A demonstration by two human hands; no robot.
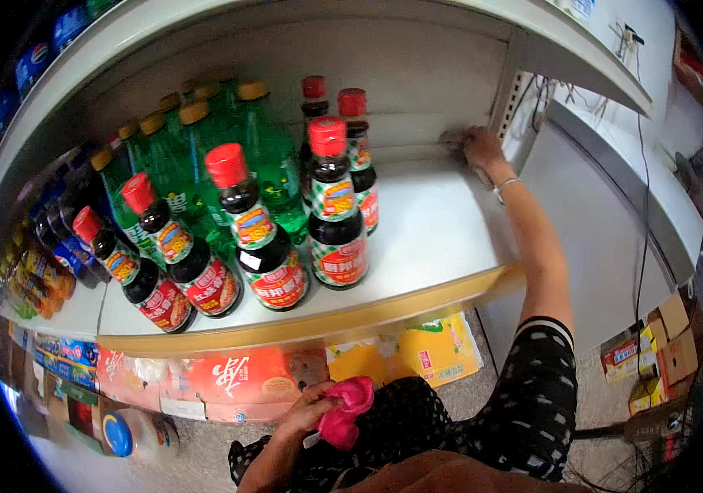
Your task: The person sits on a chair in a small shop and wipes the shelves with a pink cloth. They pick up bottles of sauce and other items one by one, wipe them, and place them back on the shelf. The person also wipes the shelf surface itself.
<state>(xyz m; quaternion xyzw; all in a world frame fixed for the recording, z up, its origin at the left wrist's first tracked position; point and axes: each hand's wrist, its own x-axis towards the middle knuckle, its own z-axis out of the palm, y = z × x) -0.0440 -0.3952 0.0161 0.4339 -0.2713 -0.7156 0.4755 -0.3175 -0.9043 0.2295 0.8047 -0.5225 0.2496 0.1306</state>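
My left hand [311,408] grips a bright pink cloth [346,411] low in front of my body. My right hand [482,149] reaches deep onto the white shelf [431,228], at its back right corner beside the slotted metal upright [509,105]. Motion blurs that hand, and a dark patch at its fingers is too smeared to name. Left of it stand red-capped sauce bottles, among them a front bottle [338,246] and another bottle [268,265]. Behind them are green soft-drink bottles [265,148] with yellow caps.
Dark and orange drink bottles [49,271] fill the shelf's left end. Below are red cartons [234,382], a yellow carton [438,351] and a blue-lidded jar [142,433]. An upper shelf [598,80] overhangs. A cable [642,246] hangs at right, near cardboard boxes [675,351].
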